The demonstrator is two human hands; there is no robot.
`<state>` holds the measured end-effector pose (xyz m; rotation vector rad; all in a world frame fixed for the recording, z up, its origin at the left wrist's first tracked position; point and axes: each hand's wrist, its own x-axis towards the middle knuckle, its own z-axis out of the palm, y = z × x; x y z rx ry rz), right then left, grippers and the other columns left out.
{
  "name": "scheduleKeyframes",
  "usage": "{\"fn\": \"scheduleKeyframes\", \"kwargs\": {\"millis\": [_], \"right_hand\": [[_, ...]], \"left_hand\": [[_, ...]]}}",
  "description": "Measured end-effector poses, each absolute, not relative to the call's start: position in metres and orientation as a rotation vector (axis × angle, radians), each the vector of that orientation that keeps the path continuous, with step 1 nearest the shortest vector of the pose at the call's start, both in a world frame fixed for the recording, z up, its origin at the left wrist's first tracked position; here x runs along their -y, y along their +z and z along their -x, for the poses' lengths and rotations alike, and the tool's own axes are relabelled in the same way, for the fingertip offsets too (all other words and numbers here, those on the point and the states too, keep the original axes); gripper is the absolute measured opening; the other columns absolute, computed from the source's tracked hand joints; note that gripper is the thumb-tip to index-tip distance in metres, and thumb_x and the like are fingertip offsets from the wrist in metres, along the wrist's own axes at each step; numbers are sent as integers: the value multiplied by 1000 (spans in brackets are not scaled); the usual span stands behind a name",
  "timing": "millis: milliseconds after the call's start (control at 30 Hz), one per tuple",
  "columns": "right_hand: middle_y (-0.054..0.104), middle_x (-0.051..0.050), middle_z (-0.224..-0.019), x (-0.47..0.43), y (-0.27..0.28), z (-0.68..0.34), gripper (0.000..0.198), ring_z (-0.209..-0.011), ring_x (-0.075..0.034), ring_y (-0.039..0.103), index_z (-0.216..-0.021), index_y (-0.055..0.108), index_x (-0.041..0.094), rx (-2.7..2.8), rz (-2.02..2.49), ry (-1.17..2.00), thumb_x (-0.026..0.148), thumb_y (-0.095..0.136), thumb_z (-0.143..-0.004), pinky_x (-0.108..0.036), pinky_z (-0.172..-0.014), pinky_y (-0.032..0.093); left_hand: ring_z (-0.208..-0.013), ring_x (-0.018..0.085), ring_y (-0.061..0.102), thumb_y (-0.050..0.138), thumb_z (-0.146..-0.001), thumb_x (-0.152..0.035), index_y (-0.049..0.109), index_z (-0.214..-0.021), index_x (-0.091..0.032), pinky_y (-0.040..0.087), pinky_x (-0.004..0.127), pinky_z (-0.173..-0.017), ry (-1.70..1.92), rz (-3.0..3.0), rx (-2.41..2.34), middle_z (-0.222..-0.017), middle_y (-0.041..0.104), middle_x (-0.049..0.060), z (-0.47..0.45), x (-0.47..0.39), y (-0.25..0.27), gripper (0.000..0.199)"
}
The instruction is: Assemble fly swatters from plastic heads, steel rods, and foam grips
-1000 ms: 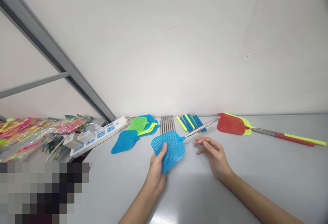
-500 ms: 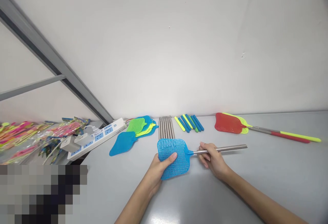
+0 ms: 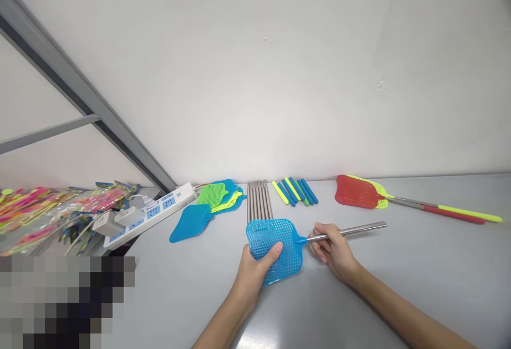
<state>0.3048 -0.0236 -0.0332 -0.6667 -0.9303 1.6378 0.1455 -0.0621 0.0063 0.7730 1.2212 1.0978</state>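
Note:
My left hand (image 3: pixel 257 272) grips a blue perforated fly swatter head (image 3: pixel 285 256), thumb on top and fingers hidden beneath. The neck of the head meets the end of a metal rod (image 3: pixel 363 229), which my right hand (image 3: pixel 333 248) holds between thumb and fingers. The rod's other end, pointing right, is bare metal. Behind the head lie several metal rods (image 3: pixel 258 200) side by side. To their right is a row of blue, yellow and green handle sleeves (image 3: pixel 293 191). Loose swatter heads (image 3: pixel 213 196) in green, yellow and blue are piled on the left.
Two swatters with coloured handles, a red one (image 3: pixel 355 191) over a yellow one (image 3: pixel 383 189), rest at the right on the grey table (image 3: pixel 439 269). A white power strip (image 3: pixel 159 210) with plugs lies left, beside bagged colourful items (image 3: pixel 35 216). A wall (image 3: pixel 279 83) borders the back.
The blue swatter head and my left hand have shifted slightly right and down. My right hand and the rod have moved only a little to the right.

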Motion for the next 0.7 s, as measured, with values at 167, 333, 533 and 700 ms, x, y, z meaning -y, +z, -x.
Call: {"fn": "scheduleKeyframes", "kwargs": {"millis": [167,333,533,700], "right_hand": [[28,3,-24,24,-29,-305,45,-28,-9,24,-33,26,22,909,703,1639,32,39,-74,-27,-40,18],[28,3,-24,24,-29,-304,44,-27,-9,23,-34,28,21,883,651,1660,29,38,-75,-27,-41,16],[29,3,-25,24,-31,-304,45,-30,-9,25,-34,30,21,899,681,1623,31,38,-77,-27,-43,20],[32,3,-29,22,-32,-306,46,-35,-10,30,-35,32,20,961,735,1605,35,39,-78,-27,-47,25]], "left_hand": [[-81,23,61,65,-61,-31,62,-88,-12,47,34,-75,1122,-815,-1216,-87,66,10,-146,64,-1,33],[-82,23,60,64,-63,-30,60,-92,-11,47,35,-76,1134,-796,-1190,-89,65,10,-148,65,-2,35],[-86,23,59,62,-66,-30,59,-95,-11,46,35,-79,1073,-718,-1107,-94,64,11,-146,62,5,35],[-85,23,59,63,-64,-31,59,-95,-12,46,34,-77,1064,-668,-1102,-95,63,11,-144,61,8,36]]}}
